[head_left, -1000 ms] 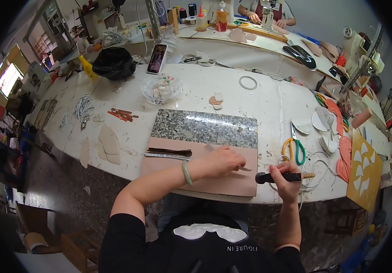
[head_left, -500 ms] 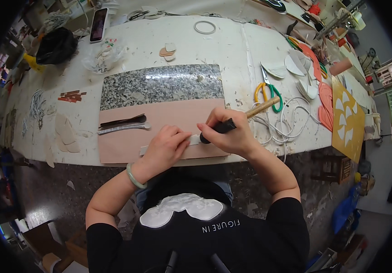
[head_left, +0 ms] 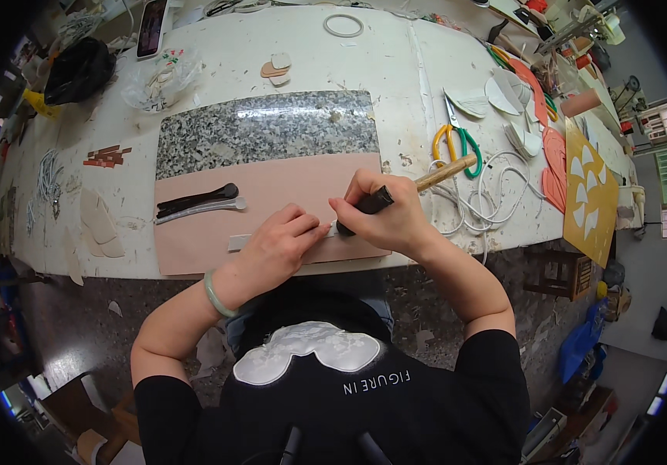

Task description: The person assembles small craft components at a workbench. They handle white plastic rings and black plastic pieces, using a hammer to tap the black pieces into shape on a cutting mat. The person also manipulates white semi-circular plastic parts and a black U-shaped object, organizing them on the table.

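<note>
A pinkish-tan sheet (head_left: 287,180) covers the near part of a speckled granite slab (head_left: 264,136) on the bench. On the sheet lies a narrow white strip (head_left: 239,242), partly hidden under my left hand (head_left: 275,239). The left fingers are closed at the strip, their tips close to the hammer. My right hand (head_left: 391,213) wraps round a hammer with a black head (head_left: 374,200) and wooden handle (head_left: 446,172) pointing up to the right. The head's lower end is at the strip. Left of my hands lie black strips (head_left: 198,198) and a grey strip (head_left: 202,209) with rounded ends.
Scissors (head_left: 457,139) with yellow and green handles lie right of the slab, above a loose white cord (head_left: 496,209). Beyond are white curved pieces (head_left: 504,94) and a yellow board (head_left: 587,198). Reddish-brown strips (head_left: 107,156) and beige pieces (head_left: 101,223) lie left.
The view has shifted slightly, so the bench things sit further left and higher. The hammer head is tilted a little more steeply. Both hands keep their places at the strip.
</note>
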The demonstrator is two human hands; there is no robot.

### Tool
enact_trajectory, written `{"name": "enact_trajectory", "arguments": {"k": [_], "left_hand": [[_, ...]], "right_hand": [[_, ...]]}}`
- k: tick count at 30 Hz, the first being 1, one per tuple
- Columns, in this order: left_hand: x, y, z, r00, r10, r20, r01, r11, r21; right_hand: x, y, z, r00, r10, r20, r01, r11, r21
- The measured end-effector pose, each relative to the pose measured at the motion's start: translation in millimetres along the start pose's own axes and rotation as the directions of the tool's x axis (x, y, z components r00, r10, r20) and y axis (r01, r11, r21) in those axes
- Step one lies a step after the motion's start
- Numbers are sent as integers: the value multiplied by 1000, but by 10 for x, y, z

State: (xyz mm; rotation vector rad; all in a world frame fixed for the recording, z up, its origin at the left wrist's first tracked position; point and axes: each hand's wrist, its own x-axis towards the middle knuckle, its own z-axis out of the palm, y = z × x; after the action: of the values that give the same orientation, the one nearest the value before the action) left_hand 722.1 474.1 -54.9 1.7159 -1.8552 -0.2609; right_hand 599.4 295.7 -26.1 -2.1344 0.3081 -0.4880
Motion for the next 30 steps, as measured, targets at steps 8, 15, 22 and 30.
{"name": "enact_trajectory", "arguments": {"k": [8,15,22,30], "left_hand": [[-2,-48,12,996,66,-60,-59,992,111],[43,-81,32,978,-170,-119,150,975,-164],[27,14,94,946,-241,-218,239,970,-35],[-37,-93,112,952,-222,-210,200,972,-121]], "right_hand": [[51,-8,102,970,-235,-64,224,963,-149],[38,19,85,978,-208,-14,205,973,-104],[-61,-12,-14,990,-129,61,131,991,-19],[-31,2,66,983,-166,83,169,985,-21]]}}
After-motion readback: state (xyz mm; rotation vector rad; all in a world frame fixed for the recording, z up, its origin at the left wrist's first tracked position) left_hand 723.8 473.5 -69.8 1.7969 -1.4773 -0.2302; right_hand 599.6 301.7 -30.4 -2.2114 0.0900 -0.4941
